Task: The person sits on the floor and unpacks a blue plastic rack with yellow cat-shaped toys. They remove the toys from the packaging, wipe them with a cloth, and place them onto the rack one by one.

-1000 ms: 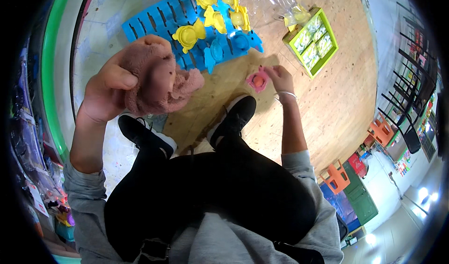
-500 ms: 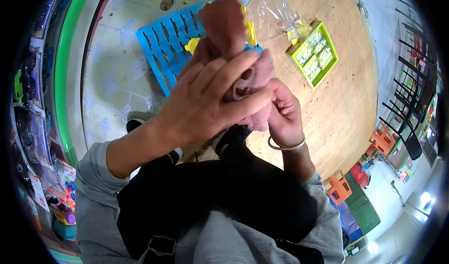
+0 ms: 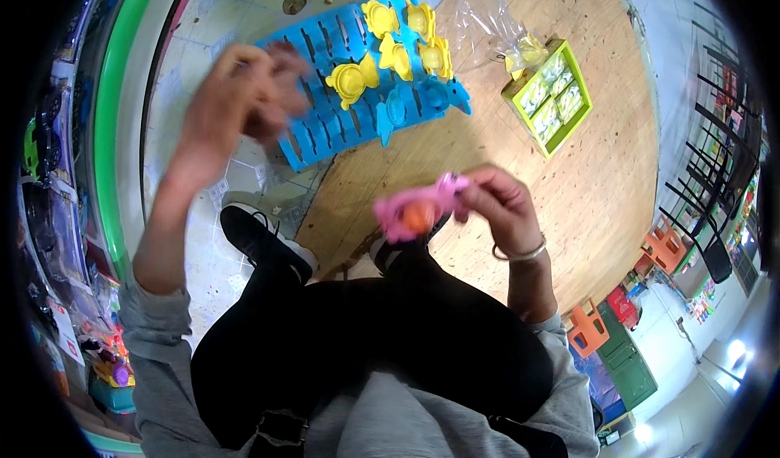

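Between the thumb and fingers of my right hand is one end of a small pink plastic animal-shaped toy with a round orange middle. My left hand, smeared by motion, is raised over the left end of the blue slotted rack. Bunched in it is a brownish-pink cloth, also blurred. Several yellow animal-shaped toys sit in the rack's slots toward its right half. Nearer to me on the rack are two blue toys of similar shape, one a blue toy close to the front edge.
A lime-green tray with several small packets lies on the wooden board right of the rack. Clear plastic bag lies behind it. My shoes are below the rack. Packaged goods line the left side; an orange stool stands at right.
My hands have parted. The left has gone left and away with the cloth, uncovering the rack's toys. The pink toy now shows in my right hand.
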Demonstrator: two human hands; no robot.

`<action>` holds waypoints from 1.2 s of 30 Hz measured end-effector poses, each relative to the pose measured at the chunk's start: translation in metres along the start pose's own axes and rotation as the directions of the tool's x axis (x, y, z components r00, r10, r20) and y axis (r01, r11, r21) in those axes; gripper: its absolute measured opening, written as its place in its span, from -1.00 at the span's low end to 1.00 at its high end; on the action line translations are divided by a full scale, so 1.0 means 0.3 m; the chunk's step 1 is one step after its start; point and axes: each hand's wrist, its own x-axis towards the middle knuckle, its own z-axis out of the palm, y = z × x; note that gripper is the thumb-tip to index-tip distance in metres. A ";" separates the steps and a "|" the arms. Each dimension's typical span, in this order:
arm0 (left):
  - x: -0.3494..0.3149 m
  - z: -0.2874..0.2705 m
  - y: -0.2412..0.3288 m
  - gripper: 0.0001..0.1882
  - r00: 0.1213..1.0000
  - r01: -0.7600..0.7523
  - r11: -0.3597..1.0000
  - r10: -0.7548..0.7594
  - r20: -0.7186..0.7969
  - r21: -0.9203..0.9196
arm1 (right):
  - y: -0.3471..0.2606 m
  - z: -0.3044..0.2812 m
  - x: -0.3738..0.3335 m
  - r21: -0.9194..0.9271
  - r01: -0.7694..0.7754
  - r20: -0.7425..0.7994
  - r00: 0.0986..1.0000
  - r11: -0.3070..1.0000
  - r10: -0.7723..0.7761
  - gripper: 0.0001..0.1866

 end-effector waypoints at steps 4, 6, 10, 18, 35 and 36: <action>-0.010 -0.091 -0.177 -0.71 0.917 0.399 0.891 -0.386 -0.103 0.216 | 0.081 -0.072 0.075 -0.316 0.055 -0.325 0.932 0.947 -0.162 -0.89; -0.010 -0.095 -0.176 -0.61 0.837 0.529 0.775 -0.543 -0.064 0.345 | 0.094 -0.081 0.103 -0.558 0.057 -0.361 0.881 0.828 -0.305 -0.90; -0.071 -0.037 -0.326 -0.30 0.803 0.590 0.669 -0.548 -0.236 0.452 | 0.127 -0.072 0.196 -0.762 0.092 -0.332 0.795 0.641 -0.508 -0.90; -0.049 -0.001 -0.325 -0.38 0.722 0.654 0.654 -0.690 -0.057 0.380 | 0.177 -0.091 0.330 -0.873 0.070 -0.259 0.771 0.482 -0.581 -0.87; -0.024 0.036 -0.403 -0.50 0.829 0.532 0.781 -0.559 -0.013 0.328 | 0.146 -0.107 0.420 -0.851 -0.006 -0.284 0.846 0.525 -0.450 -0.80; -0.021 0.035 -0.403 -0.49 0.823 0.541 0.780 -0.568 -0.006 0.315 | 0.142 -0.105 0.419 -0.857 -0.010 -0.278 0.850 0.515 -0.447 -0.80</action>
